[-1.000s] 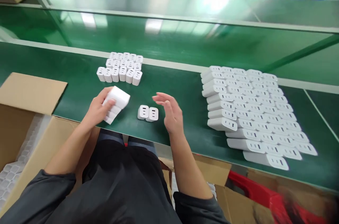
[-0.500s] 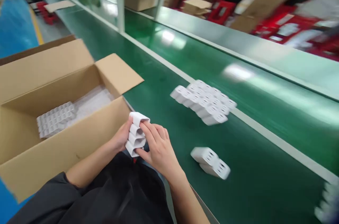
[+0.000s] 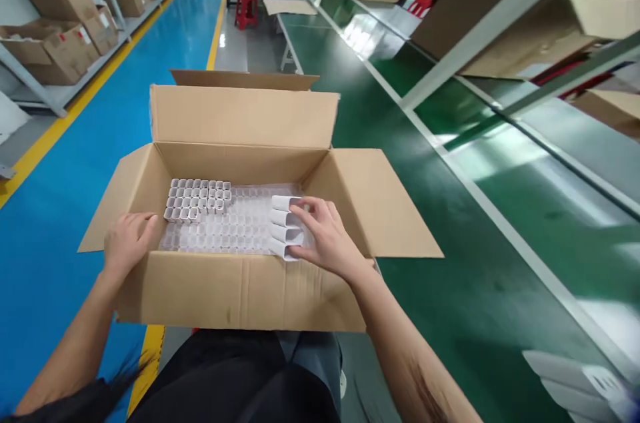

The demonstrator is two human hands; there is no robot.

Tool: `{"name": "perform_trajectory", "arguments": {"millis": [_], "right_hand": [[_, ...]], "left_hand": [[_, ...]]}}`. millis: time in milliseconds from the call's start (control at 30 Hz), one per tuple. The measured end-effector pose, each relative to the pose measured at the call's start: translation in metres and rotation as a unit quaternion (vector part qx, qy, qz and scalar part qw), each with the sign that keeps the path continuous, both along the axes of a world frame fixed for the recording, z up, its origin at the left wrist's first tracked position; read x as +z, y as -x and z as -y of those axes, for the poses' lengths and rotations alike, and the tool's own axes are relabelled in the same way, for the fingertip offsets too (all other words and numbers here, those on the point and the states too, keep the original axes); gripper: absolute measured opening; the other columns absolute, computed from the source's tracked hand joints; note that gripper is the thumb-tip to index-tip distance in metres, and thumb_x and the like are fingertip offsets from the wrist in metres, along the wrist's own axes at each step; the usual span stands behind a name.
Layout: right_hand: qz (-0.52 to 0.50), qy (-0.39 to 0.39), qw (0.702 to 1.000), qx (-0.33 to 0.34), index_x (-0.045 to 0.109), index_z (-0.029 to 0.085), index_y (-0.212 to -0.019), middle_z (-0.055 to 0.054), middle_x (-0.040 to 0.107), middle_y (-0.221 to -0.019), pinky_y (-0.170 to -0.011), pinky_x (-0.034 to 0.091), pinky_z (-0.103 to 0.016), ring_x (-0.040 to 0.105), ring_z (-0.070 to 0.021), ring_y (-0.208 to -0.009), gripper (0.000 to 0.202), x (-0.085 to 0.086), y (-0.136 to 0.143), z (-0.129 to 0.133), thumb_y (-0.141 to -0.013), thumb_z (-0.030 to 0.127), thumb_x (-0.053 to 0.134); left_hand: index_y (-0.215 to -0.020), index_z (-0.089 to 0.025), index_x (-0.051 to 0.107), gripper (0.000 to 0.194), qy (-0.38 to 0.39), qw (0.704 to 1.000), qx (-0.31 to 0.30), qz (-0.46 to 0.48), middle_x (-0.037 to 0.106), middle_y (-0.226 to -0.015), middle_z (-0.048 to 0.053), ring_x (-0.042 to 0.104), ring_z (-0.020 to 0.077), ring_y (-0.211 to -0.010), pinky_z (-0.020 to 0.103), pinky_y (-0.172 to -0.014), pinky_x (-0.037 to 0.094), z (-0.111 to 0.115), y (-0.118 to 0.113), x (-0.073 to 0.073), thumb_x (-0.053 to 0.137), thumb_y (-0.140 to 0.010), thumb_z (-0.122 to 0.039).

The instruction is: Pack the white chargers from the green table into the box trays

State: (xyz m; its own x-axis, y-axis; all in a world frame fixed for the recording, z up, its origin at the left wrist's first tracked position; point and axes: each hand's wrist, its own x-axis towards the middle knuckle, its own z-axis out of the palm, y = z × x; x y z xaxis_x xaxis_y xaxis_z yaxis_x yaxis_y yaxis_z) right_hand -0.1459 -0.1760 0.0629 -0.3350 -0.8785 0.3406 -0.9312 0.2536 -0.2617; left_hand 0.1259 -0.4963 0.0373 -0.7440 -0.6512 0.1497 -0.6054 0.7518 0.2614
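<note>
An open cardboard box (image 3: 240,293) stands in front of me. Over its right part, my right hand (image 3: 323,236) grips a stack of white hollow pieces (image 3: 285,226), their open ends facing my fingers. At the box's left front corner is my left hand (image 3: 131,240), its fingers loosely bent over the edge with no piece seen in them. Inside, several rows of white square tubes (image 3: 187,200) stand upright at the left. Clear plastic with a grid of pockets (image 3: 235,230) covers the rest of the visible inside.
A green conveyor (image 3: 425,303) runs along the right, with more white pieces (image 3: 580,383) at its lower right. Metal posts (image 3: 465,43) rise beyond it. Shelves with cartons (image 3: 60,50) line the left, past a blue floor (image 3: 165,43). A red stool (image 3: 246,8) stands farther back.
The view has swung left to face the box. My left hand has let go of the white stack and moved to the box's edge. My right hand has carried the stack over the box.
</note>
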Motion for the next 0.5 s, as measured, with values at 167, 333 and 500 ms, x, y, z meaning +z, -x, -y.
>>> {"name": "perform_trajectory", "arguments": {"millis": [167, 333, 500], "right_hand": [[-0.061, -0.185, 0.958, 0.211, 0.06, 0.022, -0.132, -0.019, 0.036, -0.154, -0.112, 0.032, -0.057, 0.033, -0.0386, -0.141, 0.075, -0.056, 0.029, 0.134, -0.063, 0.024, 0.089], [-0.138, -0.331, 0.852, 0.382, 0.055, 0.026, -0.139, -0.016, 0.021, -0.164, -0.119, 0.02, -0.058, 0.021, -0.0381, -0.15, 0.078, -0.133, 0.018, 0.238, -0.068, 0.02, 0.086], [-0.147, -0.329, 0.841, 0.404, 0.057, 0.027, -0.137, -0.01, 0.022, -0.165, -0.12, 0.018, -0.057, 0.023, -0.0319, -0.151, 0.057, -0.166, 0.014, 0.276, -0.085, 0.004, 0.061]], "left_hand": [[-0.112, -0.019, 0.07, 0.045, 0.021, 1.0, 0.011, -0.01, 0.074, -0.105, 0.01, 0.066, 0.0278, -0.098, 0.04, -0.082, 0.043, -0.001, 0.001, -0.01, 0.041, -0.098, -0.051], [-0.107, -0.019, 0.07, 0.038, 0.014, 1.0, 0.009, -0.023, 0.075, -0.103, 0.008, 0.067, 0.0253, -0.096, 0.037, -0.079, 0.041, -0.004, 0.001, -0.012, 0.045, -0.098, -0.046], [-0.104, -0.021, 0.07, 0.033, 0.041, 0.999, 0.001, -0.035, 0.076, -0.096, 0.006, 0.068, 0.0226, -0.088, 0.036, -0.075, 0.041, -0.003, 0.004, -0.014, 0.048, -0.097, -0.044]]}}
